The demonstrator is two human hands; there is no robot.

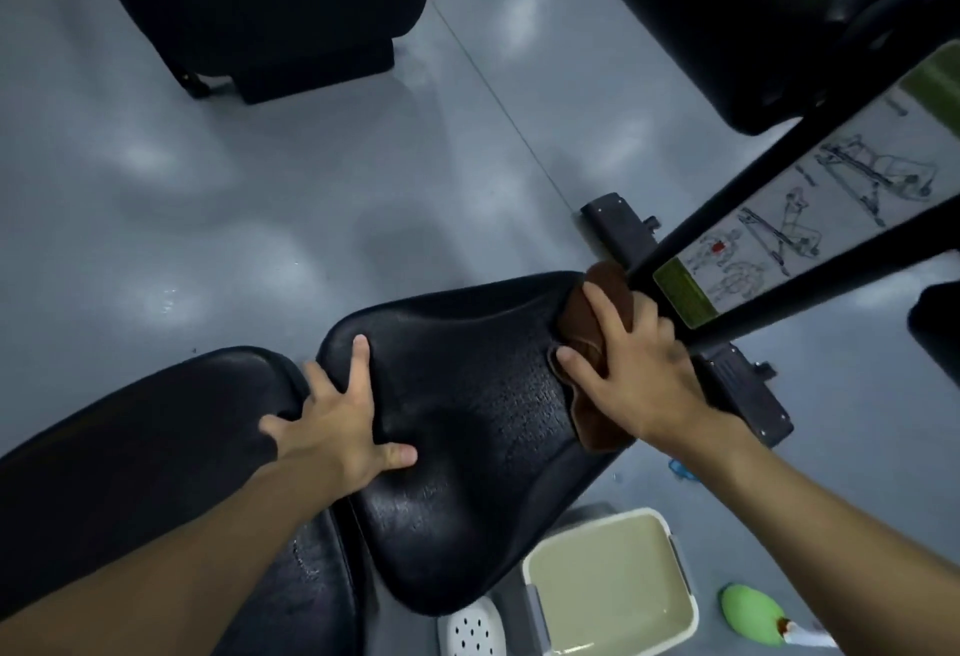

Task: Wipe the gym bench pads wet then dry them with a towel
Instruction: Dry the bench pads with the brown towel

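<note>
- The brown cloth (pixel 597 302) lies at the far right corner of the seat pad (pixel 467 395), pinned under the right hand (pixel 639 369). It sits just beside the black frame upright that carries the exercise placard (pixel 779 224).
- From that hand, nearly all of the seat pad stretches left and back toward the person. The next stroke most likely has to pull that way, away from the upright.
- The seat pad's long axis runs from its broad far edge down to the narrower near edge by the person's body. A pull along it would cover the centre in one pass.
- The right hand is flat and spread on the cloth. Its fingers reach to the far edge and its thumb rests on the cloth's left border, pressing rather than bunching it.
- The left hand (pixel 337 427) holds nothing. It lies splayed wide on the seat pad's left edge, beside the gap to the back pad (pixel 145 421), and looks to be bracing.
- The right hand is the working one. The left is nearer to the back pad.
- The seat pad is black, contoured and glossy. Fine beads and streaks of moisture show across its middle and near end, so drying seems not yet done.
- Whether the cloth is the wet rag or the towel cannot be told.
- A pale basin (pixel 687 598) holding water stands on the floor under the seat pad's near right edge.
</note>
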